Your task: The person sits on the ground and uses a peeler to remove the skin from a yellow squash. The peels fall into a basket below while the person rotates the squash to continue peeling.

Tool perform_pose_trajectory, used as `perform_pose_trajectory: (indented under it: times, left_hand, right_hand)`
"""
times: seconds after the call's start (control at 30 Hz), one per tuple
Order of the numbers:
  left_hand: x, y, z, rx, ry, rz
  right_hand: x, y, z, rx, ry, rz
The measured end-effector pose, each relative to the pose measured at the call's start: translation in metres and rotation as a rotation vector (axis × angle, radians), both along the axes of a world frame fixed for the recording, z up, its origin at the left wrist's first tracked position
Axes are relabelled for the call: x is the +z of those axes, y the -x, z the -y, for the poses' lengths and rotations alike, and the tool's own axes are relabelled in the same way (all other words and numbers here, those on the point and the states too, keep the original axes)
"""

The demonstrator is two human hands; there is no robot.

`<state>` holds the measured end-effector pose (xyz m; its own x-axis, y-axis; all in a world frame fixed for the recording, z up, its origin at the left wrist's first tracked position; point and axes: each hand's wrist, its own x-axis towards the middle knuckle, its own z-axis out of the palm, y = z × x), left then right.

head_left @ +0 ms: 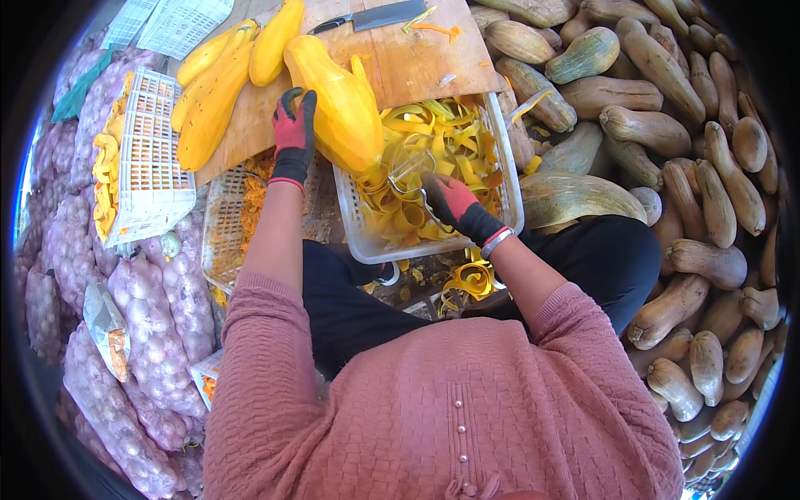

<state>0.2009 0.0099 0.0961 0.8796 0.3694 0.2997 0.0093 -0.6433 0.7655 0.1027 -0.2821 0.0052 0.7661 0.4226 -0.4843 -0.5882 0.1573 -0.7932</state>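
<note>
My left hand (294, 134), in a red and black work glove, rests against the left side of a large peeled yellow squash (340, 106), fingers slightly apart. That squash lies on a wooden board (406, 69), its lower end over a white plastic crate (431, 253). In my gloved right hand (459, 203) is a metal peeler with a wide blade (409, 169), held over the crate, apart from the squash. Curled yellow peelings (406, 212) fill the crate. Several peeled squashes (215, 106) lie at the board's left. Near the board's far edge lies a cleaver (387, 15).
Unpeeled squashes (625, 94) are heaped on the right. Net bags of onions or garlic (147, 319) stand on the left. A white crate of yellow pieces (153, 162) is beside the board, and another crate (219, 231) holds orange shreds. Peelings (472, 281) lie on the ground.
</note>
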Motion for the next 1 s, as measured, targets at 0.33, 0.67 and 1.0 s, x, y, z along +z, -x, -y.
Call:
perform_pose_trajectory:
  times: [0.33,0.67,1.0]
  left_hand:
    - [-0.015,-0.005,0.010,-0.036,-0.134,-0.078]
    - [-0.013,-0.007,0.009,-0.086,-0.070,-0.035]
    - [-0.014,-0.010,0.013,-0.101,0.023,0.014]
  right_hand:
    - [0.004,-0.030,-0.048,0.184,0.185,0.548]
    - [-0.022,-0.014,-0.017,0.053,0.351,0.427]
    - [-0.062,-0.009,0.004,0.379,0.685,0.573]
